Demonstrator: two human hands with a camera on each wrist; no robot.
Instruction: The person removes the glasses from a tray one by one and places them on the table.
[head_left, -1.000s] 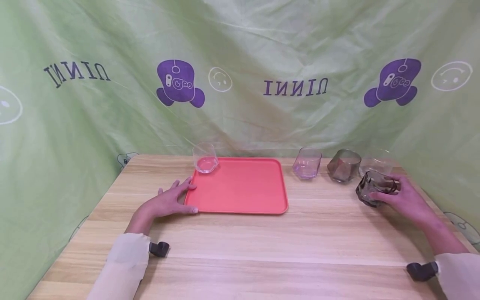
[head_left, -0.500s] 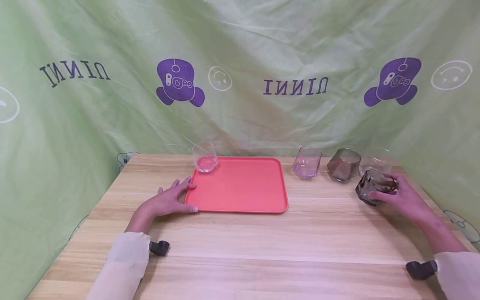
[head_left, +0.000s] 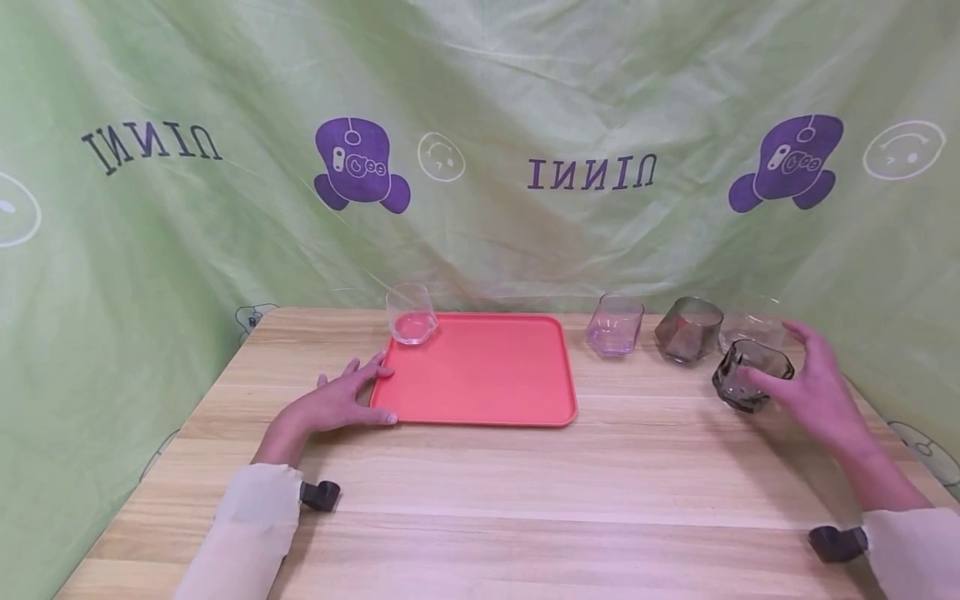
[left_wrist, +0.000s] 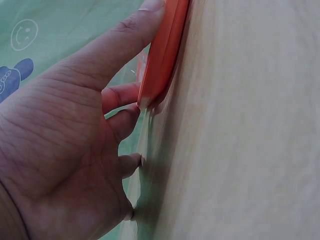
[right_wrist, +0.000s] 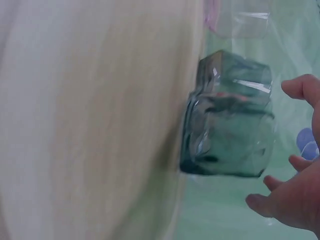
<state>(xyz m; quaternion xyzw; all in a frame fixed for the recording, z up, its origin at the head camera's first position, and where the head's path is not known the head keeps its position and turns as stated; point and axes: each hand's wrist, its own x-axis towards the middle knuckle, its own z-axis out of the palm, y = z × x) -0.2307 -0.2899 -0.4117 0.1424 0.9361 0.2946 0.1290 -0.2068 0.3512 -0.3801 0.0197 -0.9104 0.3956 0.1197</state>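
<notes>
My left hand (head_left: pixel 337 406) rests at the left side of a red tray (head_left: pixel 480 375), fingers spread. In the left wrist view the thumb touches the tray's edge (left_wrist: pixel 162 55), with fingertips beside its corner. A clear glass (head_left: pixel 411 317) stands at the tray's back left corner. On the right, a dark smoky faceted glass (head_left: pixel 750 379) stands upright on the table. My right hand (head_left: pixel 817 392) is beside it, fingers spread; the right wrist view shows a gap between the fingers and this glass (right_wrist: pixel 227 137).
Along the back right of the wooden table (head_left: pixel 525 508) stand a purple-tinted glass (head_left: pixel 615 327), a smoky grey glass (head_left: pixel 687 333) and a clear glass (head_left: pixel 750 321), partly behind the dark one. A green printed curtain (head_left: pixel 480 233) hangs behind the table.
My right hand has let go of the dark smoky glass; its fingers have spread and lifted away to the right. The glass stays where it was. The left hand and tray have not moved.
</notes>
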